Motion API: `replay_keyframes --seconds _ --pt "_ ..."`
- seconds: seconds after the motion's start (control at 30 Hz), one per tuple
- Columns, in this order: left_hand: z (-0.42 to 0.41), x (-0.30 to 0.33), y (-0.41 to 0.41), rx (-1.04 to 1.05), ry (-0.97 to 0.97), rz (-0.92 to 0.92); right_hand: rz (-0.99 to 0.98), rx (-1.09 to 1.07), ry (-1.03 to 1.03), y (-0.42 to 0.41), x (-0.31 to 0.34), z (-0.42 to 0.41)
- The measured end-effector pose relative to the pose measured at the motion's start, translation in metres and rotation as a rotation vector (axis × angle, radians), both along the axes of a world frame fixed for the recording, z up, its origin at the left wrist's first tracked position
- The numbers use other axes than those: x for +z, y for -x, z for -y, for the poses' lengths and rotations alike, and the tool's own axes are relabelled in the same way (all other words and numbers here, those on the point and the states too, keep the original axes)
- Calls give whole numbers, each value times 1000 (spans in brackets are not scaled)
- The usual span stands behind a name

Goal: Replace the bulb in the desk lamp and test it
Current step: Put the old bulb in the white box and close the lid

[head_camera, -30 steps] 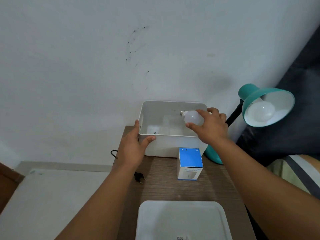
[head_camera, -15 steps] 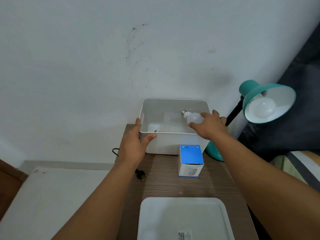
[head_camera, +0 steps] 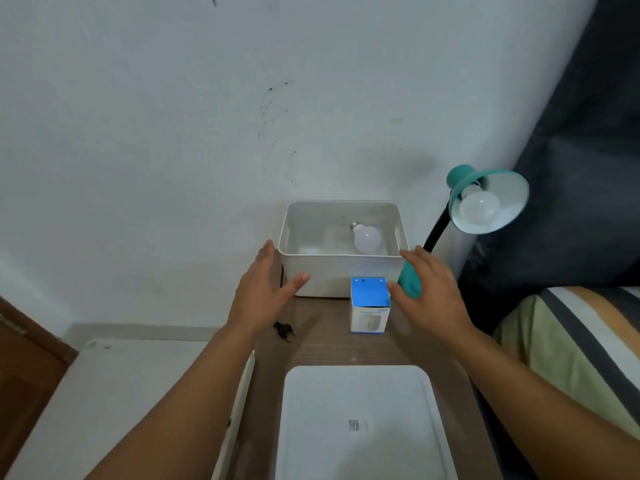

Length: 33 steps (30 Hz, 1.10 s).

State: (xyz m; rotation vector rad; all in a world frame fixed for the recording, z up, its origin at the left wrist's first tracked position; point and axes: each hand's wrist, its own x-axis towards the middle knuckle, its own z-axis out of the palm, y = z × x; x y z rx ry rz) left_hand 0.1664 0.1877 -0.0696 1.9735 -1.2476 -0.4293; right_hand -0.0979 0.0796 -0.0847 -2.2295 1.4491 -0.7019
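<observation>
Since half a second ago the right hand (head_camera: 433,292) has let go of the loose bulb (head_camera: 367,239) and drawn back out of the white bin (head_camera: 341,275); the left hand (head_camera: 265,289) has also come off the bin's corner.

From the head camera, the loose bulb lies on its side on the bin floor, screw base pointing toward the wall, touching neither hand. The bin stands at the far edge of the brown desk (head_camera: 332,348) against the white wall. Just in front of it stands a small blue-topped bulb box (head_camera: 369,304), upright. A black plug (head_camera: 284,330) lies on the desk near the left wrist. A white tray (head_camera: 360,420) fills the near part of the desk. To the right, the teal desk lamp (head_camera: 488,202) tilts its shade toward the camera, a second bulb (head_camera: 479,206) seated in it and unlit; its teal base (head_camera: 410,280) shows between the bin and the right hand. A striped bed (head_camera: 575,337) sits at the right edge.

Both hands hover just short of the bin, one at each front corner, palms facing inward, fingers spread, each grip wide and empty. The right thumb sits beside the box top.
</observation>
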Motion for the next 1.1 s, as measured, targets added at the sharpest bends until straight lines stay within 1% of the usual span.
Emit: replay_keyframes --seconds 0.07,0.13,0.27,0.37,0.5,0.6,0.73,0.87,1.1 --pt "-22 -2 12 -28 15 -3 41 13 -40 15 -9 -21" --pt "-47 -8 27 -69 -19 -11 47 33 -109 30 -20 -42" --pt "-97 -34 57 -106 -184 -116 -14 46 -328 61 -47 -81" --pt "-130 -61 68 -130 -285 -94 -87 59 -410 84 -68 -110" --pt "-165 -90 73 -165 -358 -25 -89 139 -424 107 -82 -142" --pt "-183 -104 74 -159 -424 30 -105 188 -398 118 -90 -154" --pt "-199 -107 76 -176 -510 88 -248 200 -391 127 -104 -169" --pt "-204 -109 76 -190 -514 119 -324 184 -375 130 -118 -174" --pt "-204 -116 80 -156 -516 146 -299 161 -368 128 -121 -175"
